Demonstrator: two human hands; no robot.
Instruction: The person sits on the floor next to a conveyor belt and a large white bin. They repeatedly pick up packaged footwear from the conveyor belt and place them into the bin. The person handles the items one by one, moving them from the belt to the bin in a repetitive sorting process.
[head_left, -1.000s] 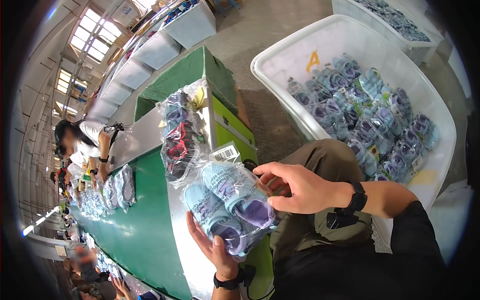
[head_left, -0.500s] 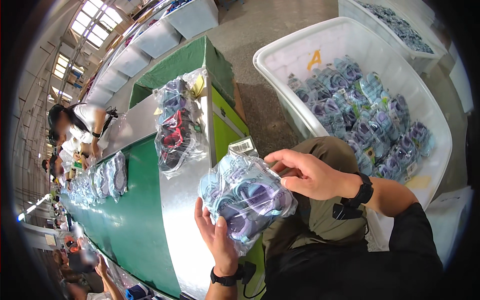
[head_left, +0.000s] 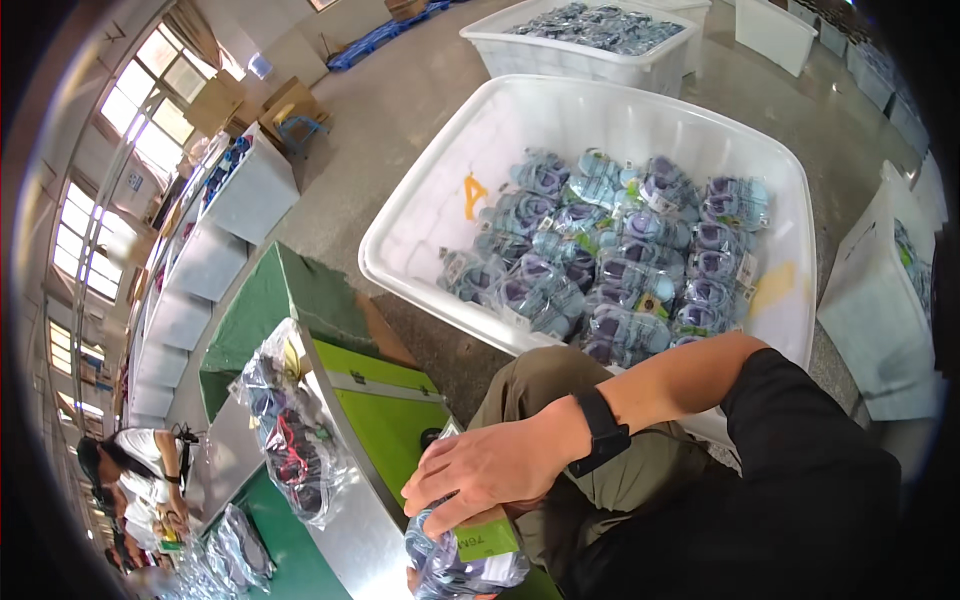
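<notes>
A clear plastic bag with a pair of light blue and purple shoes (head_left: 440,555) is low in the picture, above my lap beside the work table. My right hand (head_left: 490,465) reaches over its upper end with the fingers bent down onto it, closed on the bag. A bright green label (head_left: 487,538) shows on the bag's near face. Of my left hand (head_left: 412,577) only a bit of finger shows at the bag's left side, holding it; the rest is hidden behind the bag and below the picture's edge.
A large white bin (head_left: 430,225) ahead holds rows of similar bagged shoes. Bagged dark and red shoes (head_left: 295,450) lie on the metal table edge (head_left: 350,530), beside a green belt (head_left: 290,540). A green cloth-lined box (head_left: 250,330) stands behind. Another person (head_left: 145,465) works at left.
My view has swung right toward the white bin. The bagged shoes have turned and now show the green label. My right hand has moved from the bag's corner to over its top.
</notes>
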